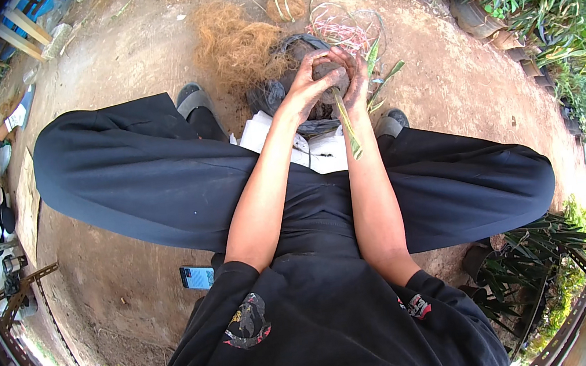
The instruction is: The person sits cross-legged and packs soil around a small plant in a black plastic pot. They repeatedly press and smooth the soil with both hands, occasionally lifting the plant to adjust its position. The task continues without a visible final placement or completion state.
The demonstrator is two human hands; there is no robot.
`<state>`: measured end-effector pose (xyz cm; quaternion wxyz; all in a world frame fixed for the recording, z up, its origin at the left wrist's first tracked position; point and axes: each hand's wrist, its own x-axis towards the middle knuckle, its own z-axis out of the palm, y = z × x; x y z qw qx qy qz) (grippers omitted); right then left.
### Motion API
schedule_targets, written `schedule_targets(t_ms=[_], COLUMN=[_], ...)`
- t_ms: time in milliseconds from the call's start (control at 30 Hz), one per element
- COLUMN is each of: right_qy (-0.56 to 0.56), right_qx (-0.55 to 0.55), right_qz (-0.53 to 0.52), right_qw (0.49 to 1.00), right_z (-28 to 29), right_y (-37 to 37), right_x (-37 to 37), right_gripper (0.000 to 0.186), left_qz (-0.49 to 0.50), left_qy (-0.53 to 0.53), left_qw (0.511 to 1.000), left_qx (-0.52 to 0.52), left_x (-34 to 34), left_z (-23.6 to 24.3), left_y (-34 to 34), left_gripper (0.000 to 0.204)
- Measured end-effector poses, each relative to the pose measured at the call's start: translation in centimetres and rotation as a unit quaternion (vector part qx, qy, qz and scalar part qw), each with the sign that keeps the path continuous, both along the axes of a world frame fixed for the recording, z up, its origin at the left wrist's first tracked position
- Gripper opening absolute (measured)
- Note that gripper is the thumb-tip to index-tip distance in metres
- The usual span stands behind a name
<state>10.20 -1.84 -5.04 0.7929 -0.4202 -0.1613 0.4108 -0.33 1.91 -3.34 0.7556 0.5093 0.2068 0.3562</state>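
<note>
Between my two hands is a rounded ball of dark soil [330,73], held above a black plastic bag [268,97]. My left hand [305,86] curves round its left side, fingers over the top. My right hand [356,80] cups the right side, its fingertips close to those of the left. Long green leaves with pale edges [350,133] stick out by my right hand, one pointing down along the wrist; where they join the ball is hidden. Dark soil smears both hands. The bag lies open beneath them, partly covered by my hands.
Loose brown fibre [234,43] is heaped beyond my left hand, near a tied fibre ball [285,7]. Tangled pink and white string [343,32] lies beyond my right. White sheeting [255,133] is between my legs. A phone [197,277] rests on the ground; potted plants [508,14] line the right.
</note>
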Motion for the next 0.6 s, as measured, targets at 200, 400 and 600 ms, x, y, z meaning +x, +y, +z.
schedule_targets(t_ms=[200,400,600], right_qy=[0.004,0.065,0.063], right_qx=[-0.013,0.057,0.013], right_qz=[0.006,0.131,0.058], right_qw=[1.000,0.988,0.996], right_z=[0.4,0.5,0.4], right_y=[-0.1,0.0,0.0], right_x=[0.0,-0.6,-0.7], right_gripper=[0.058,0.055,0.031], left_qz=[-0.006,0.116,0.227], left_qy=[0.004,0.125,0.180], left_qw=[0.999,0.985,0.945], left_qx=[0.033,0.014,0.153], left_x=[0.0,0.5,1.5], left_z=[-0.6,-1.3,-2.2], left_y=[0.1,0.7,0.8], left_gripper=[0.050,0.065,0.070])
